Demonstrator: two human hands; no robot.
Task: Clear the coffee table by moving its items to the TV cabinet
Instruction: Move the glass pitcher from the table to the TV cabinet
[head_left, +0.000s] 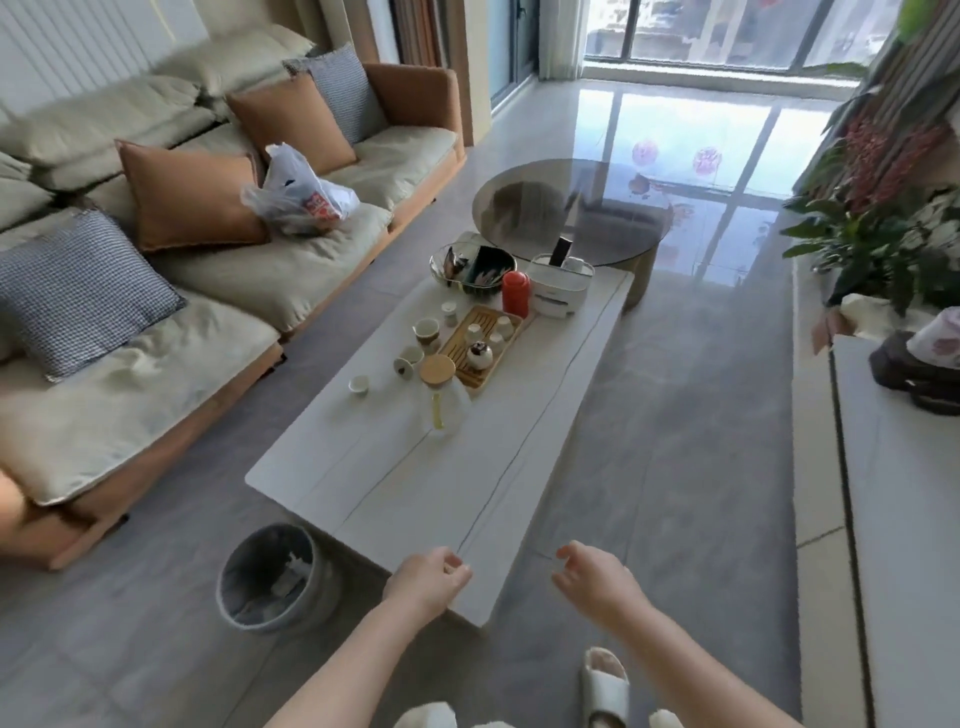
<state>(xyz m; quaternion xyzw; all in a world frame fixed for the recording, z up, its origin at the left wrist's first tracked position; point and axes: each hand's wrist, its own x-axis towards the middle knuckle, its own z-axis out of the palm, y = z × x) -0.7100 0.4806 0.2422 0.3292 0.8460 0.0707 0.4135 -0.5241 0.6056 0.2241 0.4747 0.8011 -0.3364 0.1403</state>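
Bamboo tray (480, 347) holding teapot (479, 355) and cups, mid coffee table (415, 467)
Left hand (427, 579) and right hand (597, 577) loosely curled, empty, at near edge

The near half of the bench (415, 488) lies bare, giving open passage from its front edge up to the glass pitcher (441, 397), which stands first in the way. Behind it the wooden tray (480, 345) and loose cups (415, 343) crowd the middle. The red canister (515, 293), dark bowl (475, 267) and white box (561, 288) block the far end.
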